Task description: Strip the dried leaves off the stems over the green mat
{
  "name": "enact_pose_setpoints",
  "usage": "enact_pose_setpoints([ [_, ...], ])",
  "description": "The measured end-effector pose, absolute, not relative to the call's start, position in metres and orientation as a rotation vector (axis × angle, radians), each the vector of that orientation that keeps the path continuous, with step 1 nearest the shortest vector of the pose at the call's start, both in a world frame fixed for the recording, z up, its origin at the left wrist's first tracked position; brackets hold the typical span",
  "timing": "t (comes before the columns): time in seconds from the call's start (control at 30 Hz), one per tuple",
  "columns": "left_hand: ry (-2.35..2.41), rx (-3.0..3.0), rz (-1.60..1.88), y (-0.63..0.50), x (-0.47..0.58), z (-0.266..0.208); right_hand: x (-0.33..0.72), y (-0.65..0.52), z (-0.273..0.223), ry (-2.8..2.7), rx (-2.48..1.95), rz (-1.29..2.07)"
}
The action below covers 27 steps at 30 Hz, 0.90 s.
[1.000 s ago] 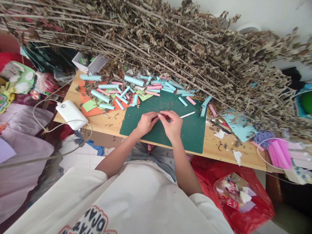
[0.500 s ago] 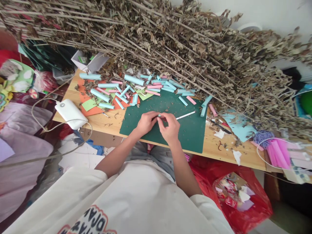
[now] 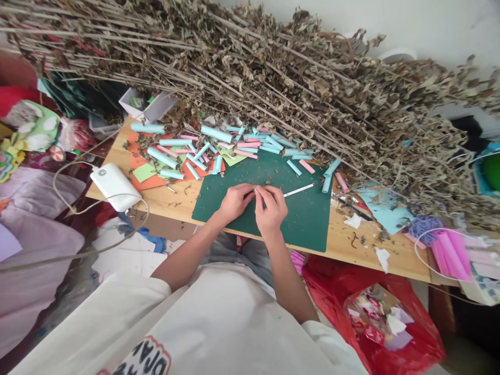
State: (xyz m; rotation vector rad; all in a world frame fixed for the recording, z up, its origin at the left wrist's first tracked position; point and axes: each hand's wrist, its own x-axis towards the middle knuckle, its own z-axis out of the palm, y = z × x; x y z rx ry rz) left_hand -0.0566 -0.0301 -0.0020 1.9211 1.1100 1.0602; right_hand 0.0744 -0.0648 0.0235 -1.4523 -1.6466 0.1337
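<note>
My left hand [image 3: 236, 202] and my right hand [image 3: 270, 207] meet fingertip to fingertip above the green cutting mat [image 3: 304, 224]. Both are closed in a pinch around something small and pale, mostly hidden by the fingers; its kind does not show. A thin white stick [image 3: 299, 190] lies on the mat just right of my right hand. Beyond the hands are rolled blue paper tubes [image 3: 216, 134] and pink paper tubes [image 3: 307, 166], scattered along the back of the mat and over sheets of orange paper [image 3: 142, 182].
Dried leafy stalks [image 3: 250, 67] overhang the back of the wooden table [image 3: 183, 200]. A white power bank [image 3: 115, 187] with a cable rests at the left edge. To the right are a black pen [image 3: 359, 211], blue paper [image 3: 386, 208] and purple yarn [image 3: 425, 229]. Below hangs a red bag [image 3: 414, 312] of scraps.
The fingertips of both hands have drawn closer together, and the pale blue-green bit seen between them earlier is now more covered. The whole view has shifted slightly.
</note>
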Motion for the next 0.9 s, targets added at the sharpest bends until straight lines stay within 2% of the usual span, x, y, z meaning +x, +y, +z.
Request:
enact_pose_setpoints([
  [0.3, 1.115, 1.926, 1.074, -0.03, -0.056, -0.008, 0.077, -0.072, 0.017, -1.858, -1.431, -0.114],
  [0.9, 1.127, 1.93, 1.059, -0.03, -0.056, -0.006, 0.078, -0.079, 0.018, -1.843, -1.397, -0.028],
])
